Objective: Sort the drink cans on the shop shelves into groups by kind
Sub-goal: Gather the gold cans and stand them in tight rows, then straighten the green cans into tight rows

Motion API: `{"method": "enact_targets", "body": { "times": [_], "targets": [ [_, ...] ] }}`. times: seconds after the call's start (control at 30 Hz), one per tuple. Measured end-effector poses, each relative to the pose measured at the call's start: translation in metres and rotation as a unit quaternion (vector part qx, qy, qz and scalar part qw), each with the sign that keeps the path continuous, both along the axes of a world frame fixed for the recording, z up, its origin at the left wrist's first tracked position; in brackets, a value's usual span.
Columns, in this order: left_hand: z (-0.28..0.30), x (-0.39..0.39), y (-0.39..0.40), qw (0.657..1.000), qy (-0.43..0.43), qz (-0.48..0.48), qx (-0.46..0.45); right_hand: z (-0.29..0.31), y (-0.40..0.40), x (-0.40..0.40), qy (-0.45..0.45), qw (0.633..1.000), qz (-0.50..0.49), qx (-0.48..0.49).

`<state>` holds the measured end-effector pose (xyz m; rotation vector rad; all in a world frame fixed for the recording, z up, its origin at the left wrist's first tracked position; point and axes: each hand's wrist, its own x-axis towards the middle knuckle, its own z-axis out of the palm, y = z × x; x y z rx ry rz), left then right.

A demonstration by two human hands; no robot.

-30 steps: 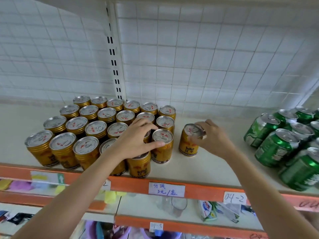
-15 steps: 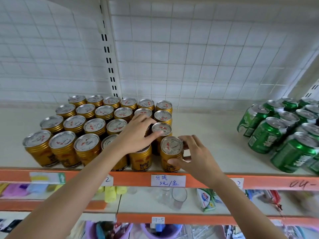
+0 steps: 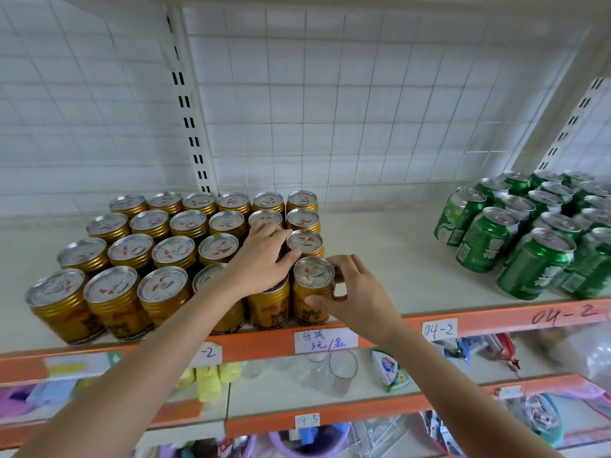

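Several gold drink cans (image 3: pixel 132 249) stand upright in tidy rows on the left half of the cream shelf (image 3: pixel 390 259). My right hand (image 3: pixel 355 294) grips one gold can (image 3: pixel 310 289) at the front right corner of that block, thumb low on its side and fingers at its rim. My left hand (image 3: pixel 261 259) rests with straight fingers on the tops of the gold cans just left of it, hiding one or two lids. Several green cans (image 3: pixel 529 233) sit grouped at the shelf's right end, the front ones leaning.
An orange rail (image 3: pixel 496 319) with handwritten price labels edges the shelf's front. A white wire grid backs the shelf, with a slotted upright (image 3: pixel 188 110) behind the gold cans. Lower shelves hold glass cups (image 3: pixel 330 375) and small packets. Bare shelf lies between the two can groups.
My right hand has carried the lone gold can leftward and forward from the open shelf to the front right corner of the gold block. My left hand stayed on the can tops.
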<state>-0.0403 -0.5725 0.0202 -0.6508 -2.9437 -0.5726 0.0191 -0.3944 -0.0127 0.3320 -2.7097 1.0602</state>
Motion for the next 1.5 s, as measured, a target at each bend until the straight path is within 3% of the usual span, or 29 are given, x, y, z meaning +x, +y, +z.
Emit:
{"method": "enact_targets", "body": {
  "times": [0.27,0.4,0.57,0.83,1.17,1.37,1.5],
  "targets": [
    [-0.001,0.002,-0.006,0.998,0.046,-0.037,-0.007,0.01,-0.003,0.002,-0.041,0.999,0.002,0.028],
    [-0.003,0.004,-0.007,0.991,0.102,-0.09,-0.01,0.021,0.003,0.008,-0.067,0.991,0.029,0.114],
    [0.01,0.004,-0.01,0.981,0.074,-0.149,-0.095,0.031,0.019,0.018,-0.069,0.957,0.045,0.279],
    [0.021,0.031,0.008,0.976,0.125,-0.101,-0.15,0.037,0.041,0.006,0.019,0.906,0.113,0.407],
    [0.02,0.046,0.134,0.966,0.185,-0.108,-0.147,0.052,0.175,0.015,0.066,0.876,0.088,0.47],
    [0.017,0.046,0.248,0.971,0.169,-0.116,-0.126,0.07,0.295,0.036,0.062,0.885,0.01,0.461],
    [0.026,0.039,0.295,0.982,0.131,-0.108,-0.078,0.08,0.346,0.029,0.028,0.916,-0.019,0.399]
  ]
}}
